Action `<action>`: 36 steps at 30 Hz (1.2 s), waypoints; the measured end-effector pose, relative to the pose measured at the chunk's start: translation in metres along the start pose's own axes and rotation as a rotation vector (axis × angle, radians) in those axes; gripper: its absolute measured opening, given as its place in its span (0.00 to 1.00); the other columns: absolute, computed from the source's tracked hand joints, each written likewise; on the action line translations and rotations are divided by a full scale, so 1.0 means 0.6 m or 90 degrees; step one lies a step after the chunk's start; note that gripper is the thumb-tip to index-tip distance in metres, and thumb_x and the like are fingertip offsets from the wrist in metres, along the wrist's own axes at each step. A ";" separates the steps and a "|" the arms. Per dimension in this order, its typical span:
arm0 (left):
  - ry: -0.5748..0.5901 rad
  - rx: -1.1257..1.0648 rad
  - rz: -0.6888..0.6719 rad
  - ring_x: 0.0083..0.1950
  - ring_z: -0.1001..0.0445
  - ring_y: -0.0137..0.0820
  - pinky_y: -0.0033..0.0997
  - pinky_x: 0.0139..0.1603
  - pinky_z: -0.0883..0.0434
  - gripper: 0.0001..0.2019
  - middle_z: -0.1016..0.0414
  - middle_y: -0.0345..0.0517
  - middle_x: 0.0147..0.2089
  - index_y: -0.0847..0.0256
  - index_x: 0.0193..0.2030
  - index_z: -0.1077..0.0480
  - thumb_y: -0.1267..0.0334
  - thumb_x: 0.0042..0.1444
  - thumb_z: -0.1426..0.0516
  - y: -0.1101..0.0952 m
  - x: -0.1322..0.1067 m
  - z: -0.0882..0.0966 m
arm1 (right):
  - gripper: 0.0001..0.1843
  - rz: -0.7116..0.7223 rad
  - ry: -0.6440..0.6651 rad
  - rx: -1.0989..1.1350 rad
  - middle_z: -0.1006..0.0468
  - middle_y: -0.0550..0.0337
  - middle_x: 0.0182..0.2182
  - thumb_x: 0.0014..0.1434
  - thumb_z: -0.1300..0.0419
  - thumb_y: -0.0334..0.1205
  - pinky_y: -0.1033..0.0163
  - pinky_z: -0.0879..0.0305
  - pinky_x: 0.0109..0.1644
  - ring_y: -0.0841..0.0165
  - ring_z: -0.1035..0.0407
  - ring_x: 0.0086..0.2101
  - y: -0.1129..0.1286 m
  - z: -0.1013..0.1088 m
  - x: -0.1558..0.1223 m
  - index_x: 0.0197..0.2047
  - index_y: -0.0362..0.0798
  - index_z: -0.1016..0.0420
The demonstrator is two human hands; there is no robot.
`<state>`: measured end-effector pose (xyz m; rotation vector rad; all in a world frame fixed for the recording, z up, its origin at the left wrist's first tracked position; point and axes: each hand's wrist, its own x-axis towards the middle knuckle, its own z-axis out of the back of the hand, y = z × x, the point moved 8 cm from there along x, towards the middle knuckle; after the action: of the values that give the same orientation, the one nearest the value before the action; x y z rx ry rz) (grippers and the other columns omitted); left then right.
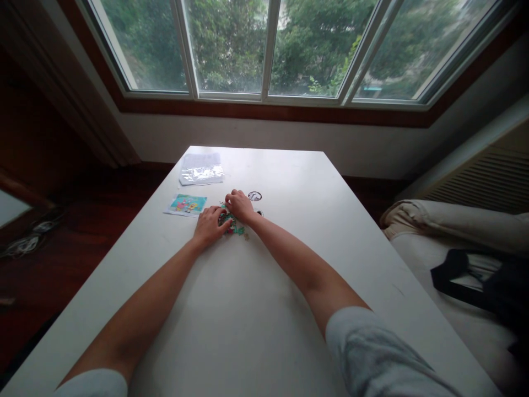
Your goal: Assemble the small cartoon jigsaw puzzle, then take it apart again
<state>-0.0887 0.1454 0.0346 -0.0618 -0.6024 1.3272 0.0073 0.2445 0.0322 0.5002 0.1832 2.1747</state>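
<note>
A small heap of green and coloured puzzle pieces [233, 227] lies on the white table [289, 182], between my two hands. My left hand [210, 225] rests palm down at the heap's left side, fingers curled onto the pieces. My right hand [239, 205] sits at the heap's far edge, fingers bent down over it. Whether either hand grips a piece is hidden by the fingers.
A colourful picture card [185, 204] lies left of the hands. Behind it is a clear plastic bag [201, 169]. A small round dark mark [254, 196] sits just right of my right hand. A cushioned seat with a black strap [458, 273] stands at the right.
</note>
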 end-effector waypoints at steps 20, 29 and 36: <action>-0.017 0.012 0.064 0.39 0.28 0.40 0.38 0.43 0.35 0.05 0.25 0.46 0.35 0.56 0.42 0.28 0.61 0.65 0.45 0.033 0.010 0.001 | 0.08 0.020 0.046 0.073 0.25 0.52 0.44 0.63 0.38 0.38 0.59 0.40 0.52 0.61 0.33 0.46 -0.027 -0.005 -0.025 0.45 0.48 0.22; -0.029 -0.025 0.071 0.37 0.26 0.38 0.35 0.42 0.34 0.12 0.23 0.45 0.36 0.56 0.51 0.25 0.59 0.63 0.43 0.042 0.010 -0.002 | 0.15 0.036 0.014 0.141 0.22 0.56 0.41 0.63 0.40 0.33 0.60 0.40 0.50 0.64 0.32 0.43 -0.026 -0.005 -0.043 0.53 0.49 0.23; -0.015 0.016 0.040 0.42 0.25 0.40 0.38 0.47 0.33 0.14 0.22 0.50 0.42 0.56 0.51 0.22 0.56 0.64 0.43 0.033 0.014 -0.009 | 0.11 0.041 0.037 0.044 0.25 0.49 0.44 0.65 0.37 0.45 0.57 0.40 0.52 0.58 0.34 0.47 -0.020 0.003 -0.059 0.46 0.49 0.20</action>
<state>-0.1028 0.1598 0.0256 -0.0453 -0.6079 1.3974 0.0362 0.2237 0.0201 0.4872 0.2780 2.2535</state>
